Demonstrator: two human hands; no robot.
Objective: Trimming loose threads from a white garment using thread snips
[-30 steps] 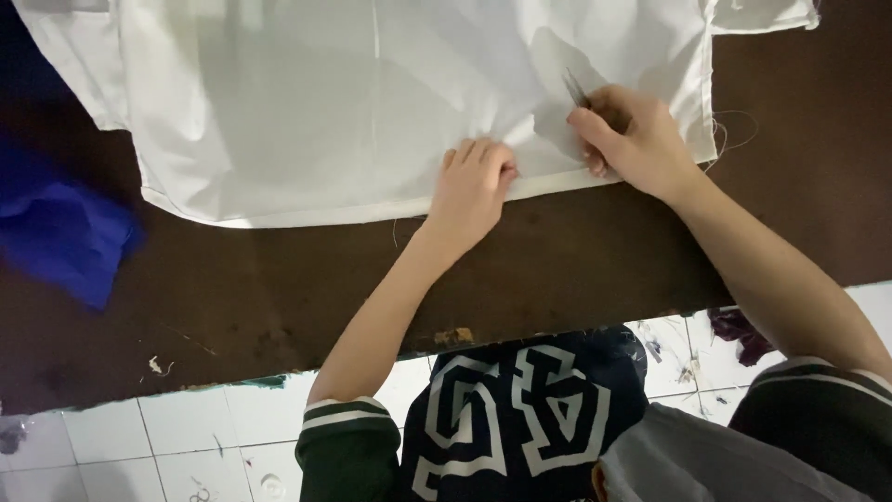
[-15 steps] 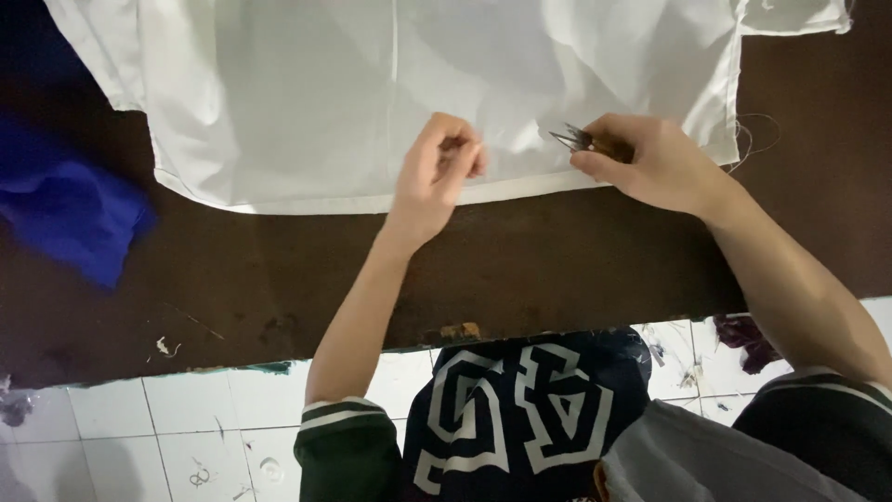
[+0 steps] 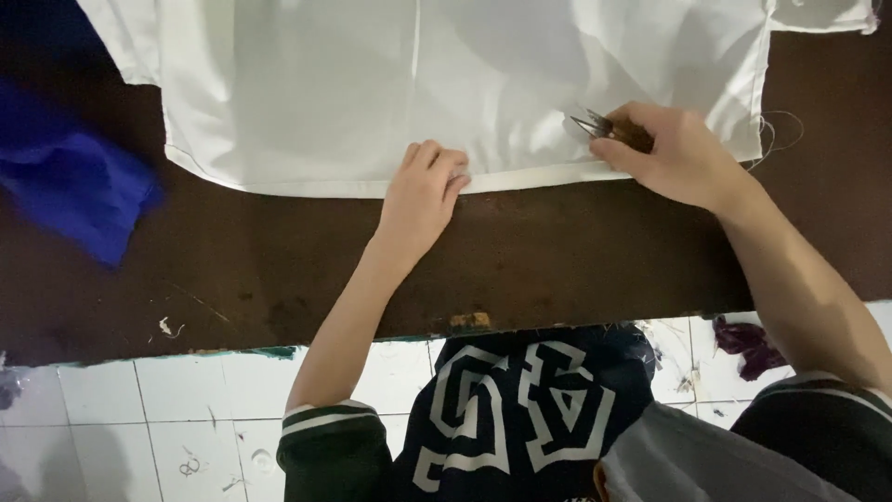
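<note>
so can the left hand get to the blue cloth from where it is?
Probably yes. The left hand rests on the hem of the white garment, and the blue cloth lies off to its left on the dark table. Only bare tabletop lies between them.

A dark brown table carries a white cloth spread toward twelve o'clock, and a blue cloth at nine o'clock. Small white scraps lie near seven o'clock.

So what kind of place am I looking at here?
Likely a sewing or garment workshop: white garment spread on a dark worktable, thread snips in the right hand, fabric scraps on the tiled floor.
</note>
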